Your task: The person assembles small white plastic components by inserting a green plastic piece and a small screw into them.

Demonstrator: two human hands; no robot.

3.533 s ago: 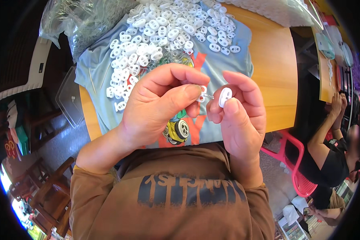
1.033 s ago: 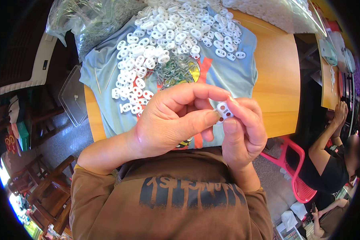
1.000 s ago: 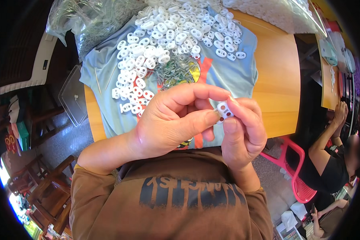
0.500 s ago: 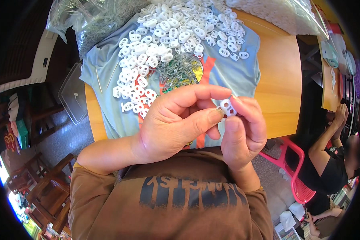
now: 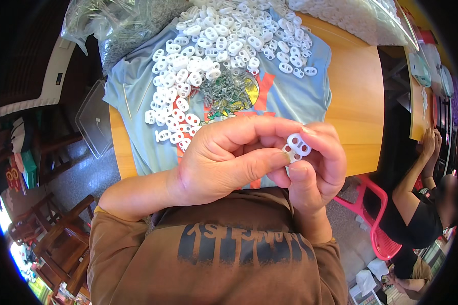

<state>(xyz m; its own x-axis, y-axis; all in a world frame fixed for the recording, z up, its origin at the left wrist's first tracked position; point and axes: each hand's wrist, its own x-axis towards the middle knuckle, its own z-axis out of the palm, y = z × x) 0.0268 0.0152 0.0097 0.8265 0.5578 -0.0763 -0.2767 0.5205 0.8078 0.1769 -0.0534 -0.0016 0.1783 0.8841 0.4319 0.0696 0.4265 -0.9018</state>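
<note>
Close to the table's near edge, both my hands meet around a white plastic two-hole cord lock (image 5: 298, 144). My left hand (image 5: 229, 157) reaches in from the left, its thumb and bent forefinger closed against the piece. My right hand (image 5: 318, 170) grips it from the other side between thumb and fingers. Part of the cord lock is hidden by the fingertips. Past the hands lies a heap of white cord lock parts (image 5: 193, 63), with a small pile of thin metal springs (image 5: 229, 91) at its near side.
A blue-grey shirt (image 5: 305, 96) covers much of the wooden table (image 5: 359, 101). Clear plastic bags stand at the far left (image 5: 122, 30) and far right (image 5: 346, 18). A pink chair (image 5: 374, 216) is to the right, near another person in black (image 5: 417, 218). Wooden chairs (image 5: 61, 249) stand left.
Both hands have shifted slightly right and nearer with the cord lock between them. The piece has turned so that more of its holed faces shows.
</note>
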